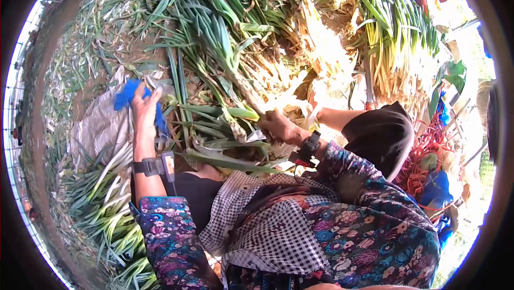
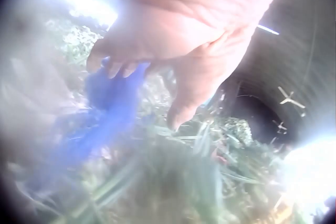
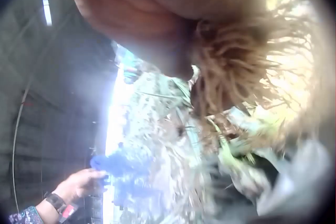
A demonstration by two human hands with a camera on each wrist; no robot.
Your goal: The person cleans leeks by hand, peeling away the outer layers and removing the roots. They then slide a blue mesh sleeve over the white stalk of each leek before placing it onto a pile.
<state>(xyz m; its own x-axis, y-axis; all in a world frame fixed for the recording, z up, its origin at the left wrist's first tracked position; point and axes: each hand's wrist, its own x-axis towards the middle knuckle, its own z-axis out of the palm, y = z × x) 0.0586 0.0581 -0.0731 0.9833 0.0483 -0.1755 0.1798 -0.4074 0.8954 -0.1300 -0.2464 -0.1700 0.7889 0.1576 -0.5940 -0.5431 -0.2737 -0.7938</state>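
On the left of the head view, my left hand [image 1: 144, 111] holds a blue cloth-like thing [image 1: 124, 96] in its fingers. The left wrist view shows that hand [image 2: 184, 29] with curled fingers over the blurred blue thing [image 2: 113, 103], the thumb apart from it. Near the centre, my right hand [image 1: 281, 128] grips a long green onion [image 1: 246, 91] by its lower end, its leaves pointing up and away. Close up in the right wrist view, stringy brown roots [image 3: 231, 66] stick out beside the right hand [image 3: 152, 14].
A heap of untrimmed onions [image 1: 278, 60] lies ahead, with a green bunch [image 1: 399, 28] at the right. Cleaned onions [image 1: 110, 204] lie at the lower left beside a pale sheet [image 1: 99, 124]. Red strings [image 1: 428, 156] and blue plastic [image 1: 436, 189] are at the right.
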